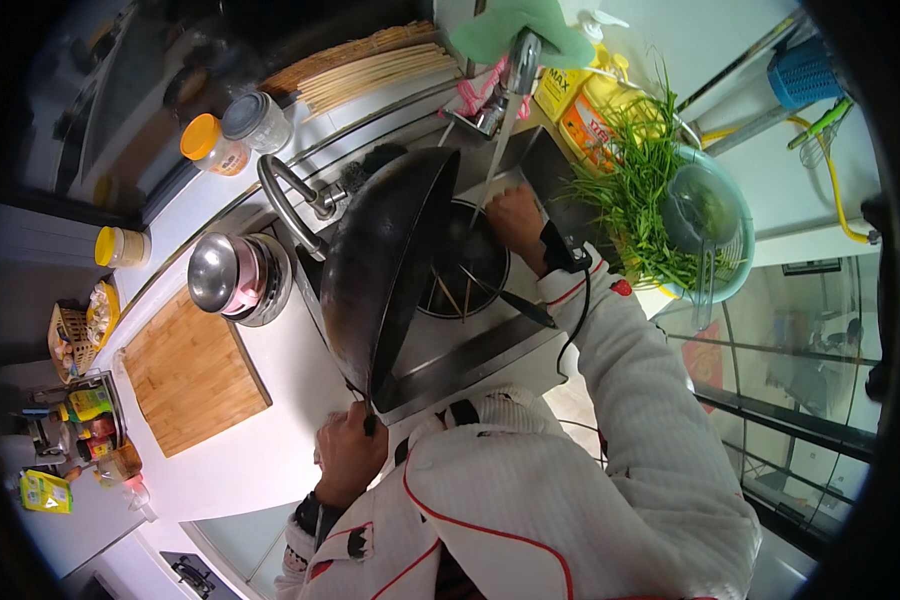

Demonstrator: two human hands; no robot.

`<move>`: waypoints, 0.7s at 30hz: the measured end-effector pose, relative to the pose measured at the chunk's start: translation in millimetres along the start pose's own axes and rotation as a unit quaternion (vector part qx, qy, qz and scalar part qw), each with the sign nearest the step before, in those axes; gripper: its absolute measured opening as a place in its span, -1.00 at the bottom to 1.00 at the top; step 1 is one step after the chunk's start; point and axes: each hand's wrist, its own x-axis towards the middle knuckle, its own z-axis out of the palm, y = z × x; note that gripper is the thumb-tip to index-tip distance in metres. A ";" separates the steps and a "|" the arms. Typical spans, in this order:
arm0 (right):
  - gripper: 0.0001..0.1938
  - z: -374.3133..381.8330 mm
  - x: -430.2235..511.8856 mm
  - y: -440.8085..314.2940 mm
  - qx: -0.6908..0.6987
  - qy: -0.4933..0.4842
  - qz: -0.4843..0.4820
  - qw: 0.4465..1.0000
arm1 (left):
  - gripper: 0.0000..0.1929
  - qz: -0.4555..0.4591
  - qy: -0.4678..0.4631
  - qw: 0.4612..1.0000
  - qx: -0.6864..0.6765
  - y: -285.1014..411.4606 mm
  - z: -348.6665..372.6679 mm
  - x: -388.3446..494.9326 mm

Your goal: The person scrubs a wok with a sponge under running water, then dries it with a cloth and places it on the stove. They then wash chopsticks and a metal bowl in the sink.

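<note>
My left hand (pixel 351 453) is closed around the handle of a black wok (pixel 367 255), which is tilted up on its side over the steel sink (pixel 450 375). In the sink sits a round dark pan (pixel 487 292) with chopsticks (pixel 450 294) and a dark-handled utensil (pixel 526 307) in it. My right hand (pixel 516 223) is down in the sink at the pan's rim, its fingers curled; whether it grips anything is hidden. Water (pixel 496 157) runs from the faucet (pixel 523 64) down into the pan, just left of my right hand.
A second curved faucet (pixel 289 195) stands left of the wok. Stacked bowls (pixel 221 274) and a wooden cutting board (pixel 195 367) are on the left counter. Green leafy stalks (pixel 637 180), a strainer (pixel 701 206) and a pale blue basin (pixel 746 225) crowd the right, beside yellow bottles (pixel 581 112).
</note>
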 end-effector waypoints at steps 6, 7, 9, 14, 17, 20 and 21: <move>-0.54 2.6 73.4 59.2 -0.139 0.245 -0.127 0.951 | -0.86 0.000 -0.007 1.000 -0.004 3.5 -2.5 1.7; -0.54 9.9 86.8 69.0 -0.119 0.272 -0.133 0.946 | -0.87 -0.004 -0.008 1.000 -0.008 5.6 -3.4 0.9; -0.54 22.1 111.6 92.2 -0.290 0.284 -0.147 0.902 | -0.86 -0.011 -0.013 1.000 -0.020 8.5 -5.0 -0.8; -0.57 19.6 130.2 115.3 -0.118 0.351 -0.197 0.908 | -0.82 -0.011 -0.012 0.999 -0.043 9.7 -2.7 -8.4; -0.55 -1.4 105.7 98.9 -0.153 0.304 -0.170 0.925 | -0.81 -0.008 -0.009 0.999 -0.034 9.2 1.9 -14.2; -0.51 -24.5 62.3 76.4 -0.108 0.178 -0.127 0.970 | -0.77 -0.005 -0.012 1.000 -0.021 9.6 6.9 -20.5; -0.50 -31.4 44.2 70.4 -0.117 0.166 -0.139 0.969 | -0.75 -0.002 -0.014 1.000 -0.015 10.0 8.1 -23.1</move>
